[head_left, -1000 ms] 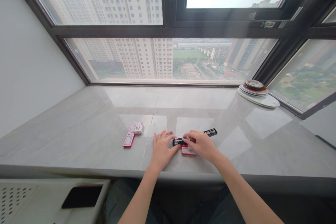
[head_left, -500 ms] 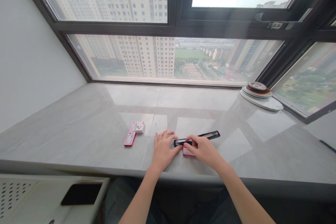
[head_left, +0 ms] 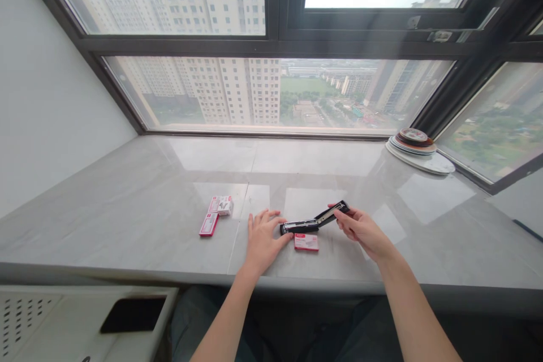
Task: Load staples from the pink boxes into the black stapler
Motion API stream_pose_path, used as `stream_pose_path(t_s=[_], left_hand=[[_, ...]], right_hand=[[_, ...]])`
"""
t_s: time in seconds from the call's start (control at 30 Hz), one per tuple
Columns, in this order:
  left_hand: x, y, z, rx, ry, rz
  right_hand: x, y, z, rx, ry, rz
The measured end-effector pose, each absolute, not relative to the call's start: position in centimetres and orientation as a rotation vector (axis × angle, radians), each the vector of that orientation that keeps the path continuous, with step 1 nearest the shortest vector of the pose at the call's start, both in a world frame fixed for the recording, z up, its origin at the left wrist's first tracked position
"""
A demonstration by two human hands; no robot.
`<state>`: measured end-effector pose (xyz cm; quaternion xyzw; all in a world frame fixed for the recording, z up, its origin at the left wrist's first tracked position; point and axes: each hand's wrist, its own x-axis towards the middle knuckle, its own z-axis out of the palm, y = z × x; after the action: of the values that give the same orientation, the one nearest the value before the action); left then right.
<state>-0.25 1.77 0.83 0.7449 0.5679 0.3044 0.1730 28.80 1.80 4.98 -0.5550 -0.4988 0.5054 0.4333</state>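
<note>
A black stapler lies opened out on the grey marble-patterned sill, its silver inside facing up. My left hand steadies the left end, with the thumb on the near side and the index finger on the far side; its other fingers are spread. Between the thumb and fingers of my right hand is the tip of the other arm, tilted up off the surface. Just in front of the stapler, a small pink-and-white box lies flat.
Several more pink-and-white boxes sit together to the left. Stacked plates stand in the far right corner by the window. At lower left, a dark phone-like slab rests on a pale perforated surface.
My right hand has moved from the stapler's middle to its right arm and raised that arm. The box in front is now uncovered. My left hand stays at the left end.
</note>
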Motion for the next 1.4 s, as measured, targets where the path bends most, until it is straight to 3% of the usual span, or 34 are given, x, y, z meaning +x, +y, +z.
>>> stream_pose_path(t_s=[0.47, 0.67, 0.9, 1.17, 1.4], left_hand=[[-0.5, 1.8, 0.6, 2.151, 1.605, 0.876], [0.2, 0.5, 2.2, 2.163, 1.584, 0.97], [3.2, -0.7, 4.9, 2.522, 0.933, 0.587], [-1.9, 0.3, 4.7, 2.254, 1.322, 0.695], [-0.9, 0.6, 3.1, 2.198, 1.341, 0.752]], right_hand=[[20.6, 4.2, 6.9, -1.376, -2.194, 0.787], [22.8, 5.6, 5.6, -1.543, -2.047, 0.598], [25.6, 6.9, 1.6, -1.546, -1.534, 0.855], [24.8, 2.2, 0.4, -1.455, -1.257, 1.167], [20.9, 1.6, -0.2, -1.425, -1.257, 1.167]])
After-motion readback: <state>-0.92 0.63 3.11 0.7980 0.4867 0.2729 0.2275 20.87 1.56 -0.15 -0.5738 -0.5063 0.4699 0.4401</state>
